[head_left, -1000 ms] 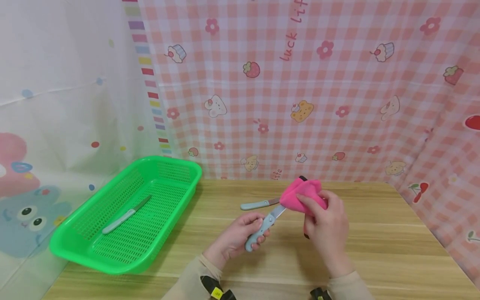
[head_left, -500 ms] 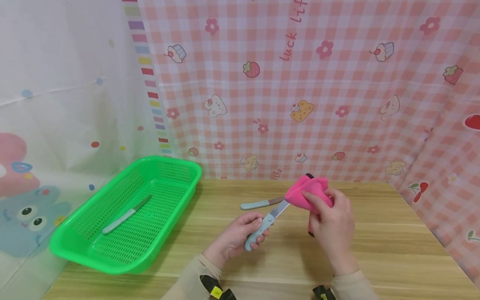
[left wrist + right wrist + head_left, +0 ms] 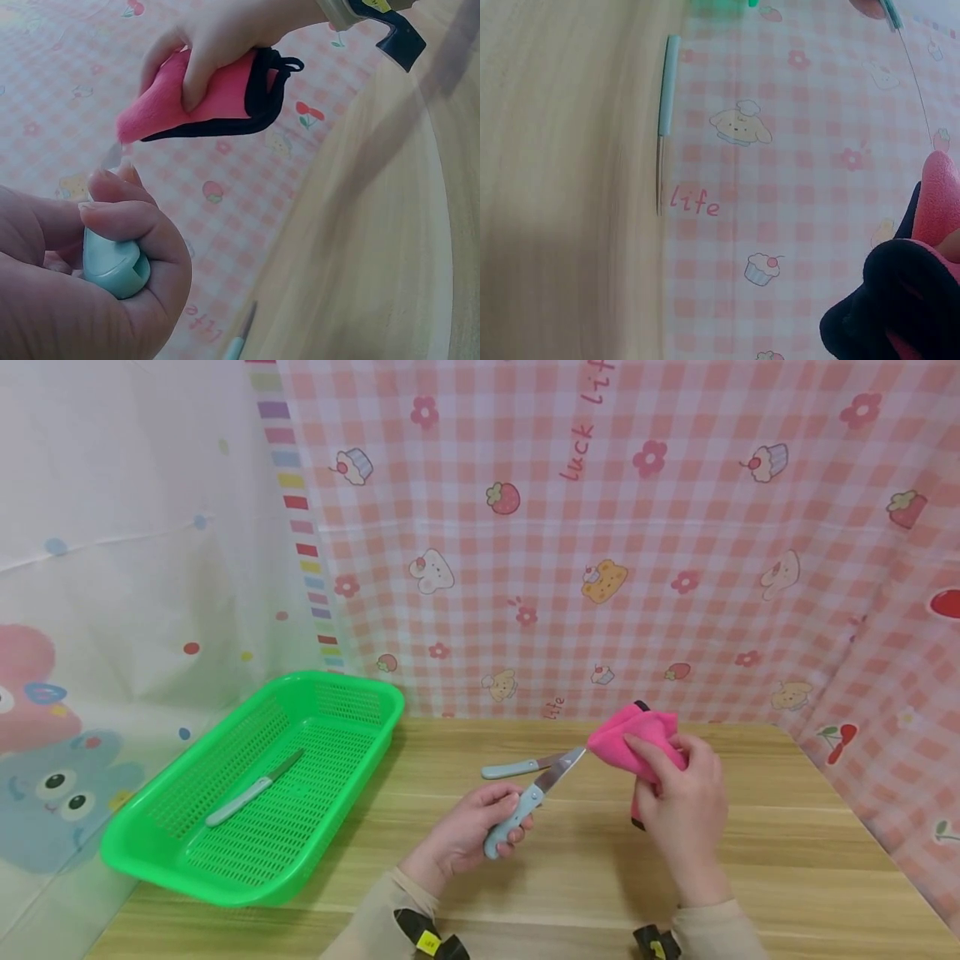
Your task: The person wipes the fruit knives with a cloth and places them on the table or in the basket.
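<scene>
My left hand (image 3: pixel 472 831) grips a small knife by its pale blue handle (image 3: pixel 513 823), the blade (image 3: pixel 557 774) slanting up to the right. A folded pink cloth (image 3: pixel 633 739) with black trim is pinched between the thumb and fingers of my right hand (image 3: pixel 688 814). The cloth's pointed end meets the tip of the blade. In the left wrist view, curled fingers wrap the handle (image 3: pixel 116 266), and the cloth (image 3: pixel 202 97) hangs above it. The right wrist view shows the thin blade edge-on, reaching the cloth (image 3: pixel 939 187).
A second blue-handled knife (image 3: pixel 510 770) lies on the wooden table (image 3: pixel 780 843) behind my left hand. On the left stands a green perforated basket (image 3: pixel 120 852), with another such knife (image 3: pixel 240 802) inside. A pink checked curtain (image 3: pixel 525 552) hangs along the table's back edge.
My right hand and the cloth have slid right along the blade toward its tip, baring more of the metal. The left hand with the knife has shifted slightly left.
</scene>
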Demonstrator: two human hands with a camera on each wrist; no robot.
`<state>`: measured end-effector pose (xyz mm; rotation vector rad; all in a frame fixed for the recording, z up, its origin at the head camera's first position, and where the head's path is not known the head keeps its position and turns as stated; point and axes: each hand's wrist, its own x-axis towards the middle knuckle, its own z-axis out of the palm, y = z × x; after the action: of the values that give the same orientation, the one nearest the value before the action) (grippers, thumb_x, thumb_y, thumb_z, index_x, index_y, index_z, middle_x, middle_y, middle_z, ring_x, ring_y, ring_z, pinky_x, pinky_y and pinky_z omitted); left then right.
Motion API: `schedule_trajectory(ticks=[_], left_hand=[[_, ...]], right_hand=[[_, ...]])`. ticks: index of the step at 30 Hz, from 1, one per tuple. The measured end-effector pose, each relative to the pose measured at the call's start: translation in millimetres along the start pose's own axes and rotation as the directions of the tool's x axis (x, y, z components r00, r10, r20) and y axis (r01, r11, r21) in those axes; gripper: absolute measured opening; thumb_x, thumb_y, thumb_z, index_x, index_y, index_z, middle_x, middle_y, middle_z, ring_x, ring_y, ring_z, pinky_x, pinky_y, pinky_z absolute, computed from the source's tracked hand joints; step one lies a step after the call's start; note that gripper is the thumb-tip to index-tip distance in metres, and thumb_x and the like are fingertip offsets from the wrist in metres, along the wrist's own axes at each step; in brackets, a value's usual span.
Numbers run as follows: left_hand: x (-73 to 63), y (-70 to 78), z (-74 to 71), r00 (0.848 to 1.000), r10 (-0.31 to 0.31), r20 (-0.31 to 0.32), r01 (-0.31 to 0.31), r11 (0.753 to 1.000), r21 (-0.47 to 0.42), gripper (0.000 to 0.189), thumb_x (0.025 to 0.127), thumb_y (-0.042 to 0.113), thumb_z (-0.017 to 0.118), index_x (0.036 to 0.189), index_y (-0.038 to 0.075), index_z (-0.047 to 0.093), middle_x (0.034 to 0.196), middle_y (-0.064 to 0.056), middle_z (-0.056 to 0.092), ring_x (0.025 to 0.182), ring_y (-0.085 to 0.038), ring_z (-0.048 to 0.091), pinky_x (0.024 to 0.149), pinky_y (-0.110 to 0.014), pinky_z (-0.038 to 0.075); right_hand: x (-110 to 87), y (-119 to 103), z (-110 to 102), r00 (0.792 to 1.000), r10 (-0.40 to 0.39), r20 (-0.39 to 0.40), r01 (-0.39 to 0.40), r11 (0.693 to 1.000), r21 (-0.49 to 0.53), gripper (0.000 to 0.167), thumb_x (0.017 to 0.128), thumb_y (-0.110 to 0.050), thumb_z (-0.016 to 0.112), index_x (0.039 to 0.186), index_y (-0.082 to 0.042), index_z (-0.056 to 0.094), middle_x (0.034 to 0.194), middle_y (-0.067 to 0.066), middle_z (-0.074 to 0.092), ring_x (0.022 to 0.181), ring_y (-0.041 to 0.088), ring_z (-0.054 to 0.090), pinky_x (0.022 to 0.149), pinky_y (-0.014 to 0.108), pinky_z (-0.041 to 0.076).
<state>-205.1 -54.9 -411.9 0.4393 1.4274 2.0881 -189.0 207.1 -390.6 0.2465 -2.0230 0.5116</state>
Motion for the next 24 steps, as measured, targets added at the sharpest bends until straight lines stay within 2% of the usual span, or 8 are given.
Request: schedule_trajectory(ticks=[4, 14, 17, 24], left_hand=[[-1.3, 2.2, -1.3, 1.0, 0.017, -0.01, -0.017, 1.0, 0.0, 0.019, 0.108, 0.014, 0.039, 0.11, 0.006, 0.056, 0.084, -0.005, 0.06, 0.063, -0.008, 0.051, 0.052, -0.017, 0.042], [-3.7, 8.3, -5.5, 0.992, 0.068, -0.102, -0.07, 0.997, -0.014, 0.022, 0.108, 0.013, 0.038, 0.114, 0.006, 0.058, 0.084, -0.005, 0.059, 0.063, -0.009, 0.05, 0.052, -0.017, 0.043], [-3.3, 9.4, -6.8, 0.991, 0.077, -0.109, -0.079, 0.997, -0.014, 0.024, 0.108, 0.013, 0.038, 0.116, 0.004, 0.059, 0.085, -0.005, 0.06, 0.063, -0.009, 0.051, 0.052, -0.018, 0.042], [-1.4, 10.2, -6.1, 0.991, 0.086, -0.107, -0.088, 0.996, -0.011, 0.025, 0.108, 0.014, 0.038, 0.116, 0.003, 0.059, 0.085, -0.005, 0.06, 0.064, -0.009, 0.051, 0.052, -0.018, 0.042]], right_hand=[[1.8, 1.5, -2.5, 1.0, 0.014, -0.011, -0.014, 1.0, -0.008, 0.045, 0.07, 0.013, 0.074, 0.106, -0.013, 0.075, 0.108, 0.027, 0.053, 0.09, 0.043, 0.05, 0.063, 0.052, 0.043], [4.5, -0.5, -9.3, 0.998, 0.061, 0.005, -0.061, 0.998, -0.013, 0.046, 0.071, 0.013, 0.075, 0.109, -0.013, 0.075, 0.112, 0.026, 0.051, 0.097, 0.042, 0.048, 0.066, 0.051, 0.042], [5.1, -3.4, -10.2, 0.999, 0.035, -0.002, -0.035, 0.999, 0.003, 0.044, 0.072, 0.011, 0.073, 0.108, -0.014, 0.075, 0.11, 0.026, 0.052, 0.096, 0.042, 0.048, 0.068, 0.052, 0.041], [5.8, -20.7, -10.8, 0.997, -0.08, 0.006, 0.079, 0.995, 0.059, 0.038, 0.076, 0.004, 0.068, 0.108, -0.014, 0.074, 0.107, 0.028, 0.053, 0.09, 0.045, 0.05, 0.072, 0.053, 0.041]])
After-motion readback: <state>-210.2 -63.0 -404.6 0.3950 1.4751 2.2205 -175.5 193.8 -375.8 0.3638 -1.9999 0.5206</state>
